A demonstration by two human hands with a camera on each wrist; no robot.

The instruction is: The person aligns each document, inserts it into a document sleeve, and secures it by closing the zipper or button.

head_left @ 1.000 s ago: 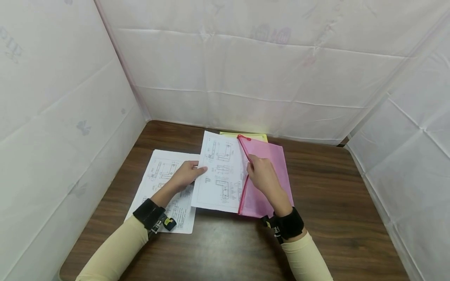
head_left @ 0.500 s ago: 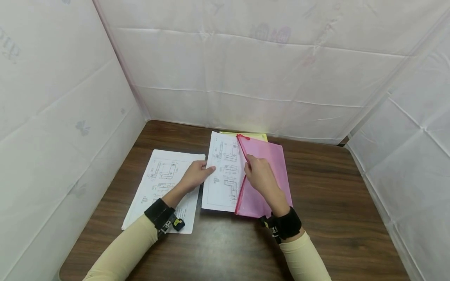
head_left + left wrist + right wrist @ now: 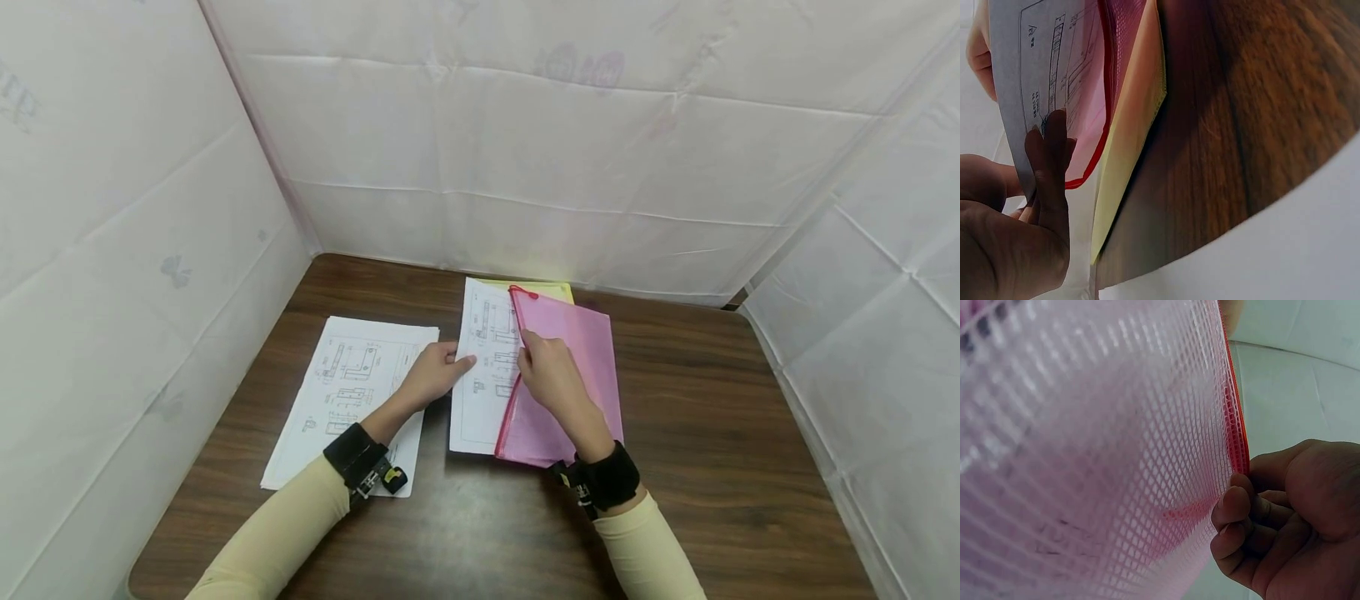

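Slid deeper into one pink mesh zip pouch [image 3: 566, 375]: one drawing sheet [image 3: 480, 375], pinched by left hand [image 3: 435, 377], pouch edge gripped by right hand [image 3: 553, 377].

You wear long sleeves of a pale cream-yellow colour on both arms; the left sleeve [image 3: 281, 533] and the right sleeve [image 3: 648, 546] fit close and reach down to the wrists. Around each wrist there is a wide black band. The left band [image 3: 351, 455] carries a small black device with a yellow part [image 3: 392, 478] on its side. The right band [image 3: 611, 479] carries a small dark fitting with light marks [image 3: 577, 487]. Your left hand [image 3: 435, 375] and right hand [image 3: 551, 375] are bare, without gloves or rings
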